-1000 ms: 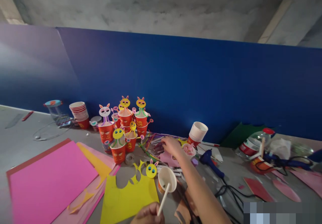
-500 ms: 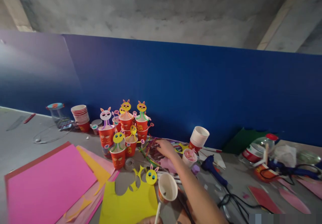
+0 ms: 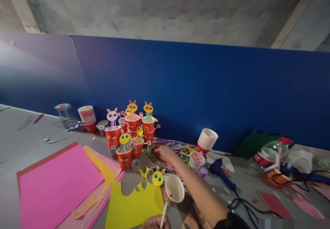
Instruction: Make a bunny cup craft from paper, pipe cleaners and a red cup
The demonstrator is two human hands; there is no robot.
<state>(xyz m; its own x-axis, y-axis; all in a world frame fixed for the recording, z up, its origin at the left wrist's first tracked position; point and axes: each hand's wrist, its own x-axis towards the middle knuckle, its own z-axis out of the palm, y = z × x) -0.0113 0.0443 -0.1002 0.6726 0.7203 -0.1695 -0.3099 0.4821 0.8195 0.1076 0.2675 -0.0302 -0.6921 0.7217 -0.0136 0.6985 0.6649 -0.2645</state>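
Note:
At the bottom edge my left hand [image 3: 156,222] is closed round a white stick [image 3: 164,213]. The stick's top meets a red-and-white paper cup [image 3: 174,189] whose open mouth faces me. My right hand [image 3: 163,152] reaches forward into a heap of coloured pipe cleaners [image 3: 180,146], its fingers bent together. Its fingertips are partly hidden, so what they pinch is unclear. Left of it stand several red cups [image 3: 124,158] with paper animal heads on pipe-cleaner necks. A yellow animal head [image 3: 157,178] with pink ears lies on a cut yellow sheet [image 3: 134,205].
Pink sheets [image 3: 59,187] spread at left, behind them stacked cups [image 3: 87,119] and a clear jar [image 3: 64,115]. On the right are another cup stack [image 3: 207,139], a cup of pink scraps [image 3: 197,160], a blue glue gun [image 3: 221,175] with black cable, and a plastic bottle [image 3: 270,153].
My right hand has shifted left over the pipe cleaners, toward the decorated cups. My left hand shows more, still on the stick. The whole view has shifted slightly.

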